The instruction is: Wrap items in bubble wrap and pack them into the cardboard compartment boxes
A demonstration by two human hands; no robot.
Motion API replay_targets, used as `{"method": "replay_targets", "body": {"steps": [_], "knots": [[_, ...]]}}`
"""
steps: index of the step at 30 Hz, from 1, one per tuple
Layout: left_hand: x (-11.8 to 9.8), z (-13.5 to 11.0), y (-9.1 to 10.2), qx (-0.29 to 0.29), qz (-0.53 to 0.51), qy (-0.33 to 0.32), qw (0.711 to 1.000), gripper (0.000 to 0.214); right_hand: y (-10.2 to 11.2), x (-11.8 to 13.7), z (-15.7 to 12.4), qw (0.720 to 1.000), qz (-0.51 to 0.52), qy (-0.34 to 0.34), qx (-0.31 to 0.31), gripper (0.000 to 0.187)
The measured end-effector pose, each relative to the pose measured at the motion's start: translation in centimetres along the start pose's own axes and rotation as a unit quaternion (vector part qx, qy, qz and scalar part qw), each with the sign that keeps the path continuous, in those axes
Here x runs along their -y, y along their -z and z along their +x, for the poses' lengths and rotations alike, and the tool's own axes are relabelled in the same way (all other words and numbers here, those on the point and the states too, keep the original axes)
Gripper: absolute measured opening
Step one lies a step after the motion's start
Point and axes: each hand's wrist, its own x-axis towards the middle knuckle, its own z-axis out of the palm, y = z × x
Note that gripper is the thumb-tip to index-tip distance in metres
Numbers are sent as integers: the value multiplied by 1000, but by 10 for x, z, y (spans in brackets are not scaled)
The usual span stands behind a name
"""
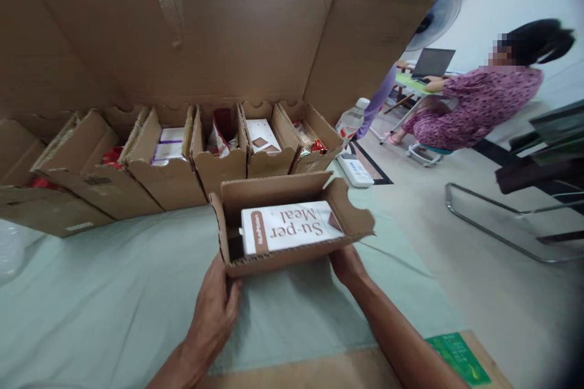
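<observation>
Between my two hands is an open-topped cardboard box (278, 264), held crosswise above the green cloth. Inside it lies a white carton (292, 228) with "Su-per Meal" printed on it, upside down from where I look. My left hand (214, 301) grips the box's left end, thumb at the near lower edge and the other fingers hidden behind. Under the near right corner, my right hand (347, 264) supports the box, its fingers mostly out of sight beneath.
Behind stands a row of similar cardboard bins (223, 164) with packets and cartons, backed by a tall cardboard panel (237, 42). A plastic bottle (351, 121) and a white device (356, 170) sit at the right. Beyond, a person (483, 97) sits at a laptop (433, 64).
</observation>
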Motion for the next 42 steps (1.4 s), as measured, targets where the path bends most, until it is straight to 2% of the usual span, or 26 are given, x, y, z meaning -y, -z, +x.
{"method": "replay_targets", "body": {"steps": [5, 8, 11, 13, 14, 15, 18, 21, 23, 25, 27, 29, 31, 34, 37, 39, 42], "knots": [[0, 46, 22, -26, 42, 30, 998, 48, -45, 18, 34, 999, 35, -2, 30, 58], [5, 56, 28, -32, 49, 48, 997, 51, -47, 18, 30, 996, 68, -7, 52, 50], [12, 48, 35, -31, 62, 51, 996, 53, -29, 10, 10, 998, 52, -35, 26, 45], [15, 34, 43, -17, 68, 39, 997, 55, -16, 6, -7, 998, -28, -60, -19, 37], [16, 26, 48, -5, 69, 31, 997, 54, -12, 6, -15, 994, -88, -66, 9, 33], [17, 19, 54, 8, 71, 22, 997, 53, -11, 8, -21, 988, -141, -58, 35, 36], [19, 2, 70, 54, 69, -8, 996, 50, -27, 23, -29, 956, -246, -27, 155, 49], [23, -4, 84, 92, 62, -34, 993, 53, -59, 44, -23, 942, -282, 5, 180, 61], [27, -11, 92, 109, 61, -34, 992, 56, -83, 58, -25, 930, -307, 18, 200, 57], [33, -22, 99, 113, 63, -23, 991, 57, -114, 72, -38, 905, -328, 42, 268, 48], [43, -38, 104, 100, 64, -19, 993, 59, -158, 86, -59, 873, -327, 96, 350, 38], [53, -54, 104, 84, 55, -39, 994, 62, -215, 97, -78, 831, -311, 181, 424, 29], [62, -65, 102, 68, 43, -67, 995, 56, -281, 104, -91, 765, -301, 274, 500, 27], [72, -71, 95, 48, 34, -78, 995, 38, -377, 106, -96, 683, -338, 388, 517, 28], [77, -70, 89, 20, 14, -77, 997, 36, -448, 109, -95, 611, -406, 455, 505, 28], [79, -69, 86, 4, 4, -84, 996, 37, -483, 115, -96, 595, -428, 474, 487, 31], [82, -66, 82, 4, 16, -89, 996, 39, -532, 130, -101, 626, -423, 481, 444, 43]]}}
